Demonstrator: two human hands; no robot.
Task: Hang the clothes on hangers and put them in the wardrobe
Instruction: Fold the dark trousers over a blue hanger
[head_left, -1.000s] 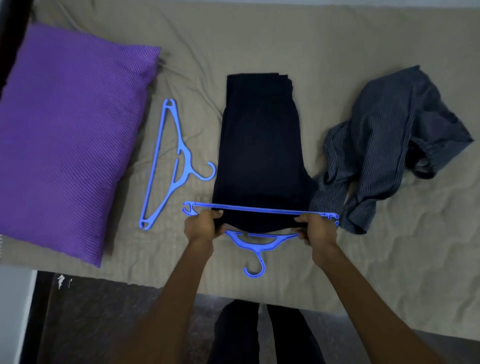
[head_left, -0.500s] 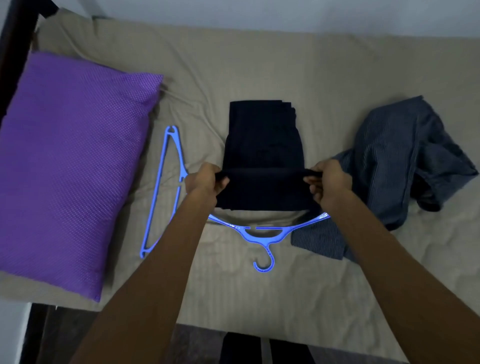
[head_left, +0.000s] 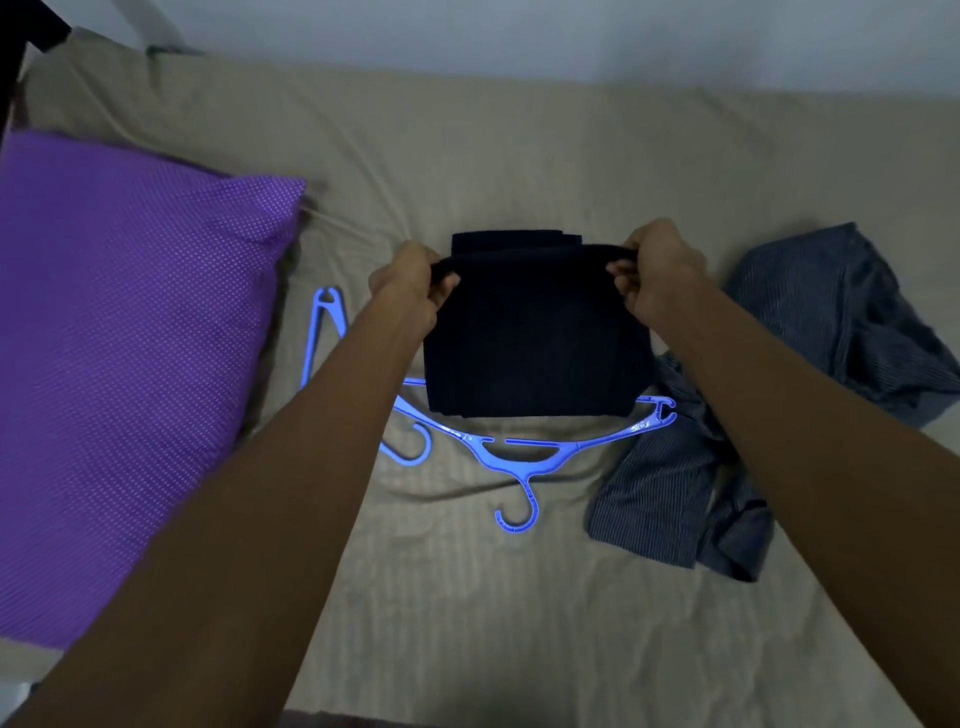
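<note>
A black folded garment (head_left: 535, 338) lies on the bed, folded back over the bar of a blue hanger (head_left: 519, 457) whose hook points toward me. My left hand (head_left: 410, 283) grips the folded edge at its left corner. My right hand (head_left: 657, 275) grips the same edge at its right corner. The edge is stretched between both hands near the garment's far end. A second blue hanger (head_left: 324, 332) lies to the left, partly hidden under my left forearm. A grey striped shirt (head_left: 810, 374) lies crumpled on the right.
A purple pillow (head_left: 119, 353) fills the left side of the beige bed sheet (head_left: 519, 156). A pale wall (head_left: 519, 31) runs along the far side of the bed.
Both hands have carried the garment's near edge over the hanger bar and away from me, folding the garment in half. The camera has moved closer.
</note>
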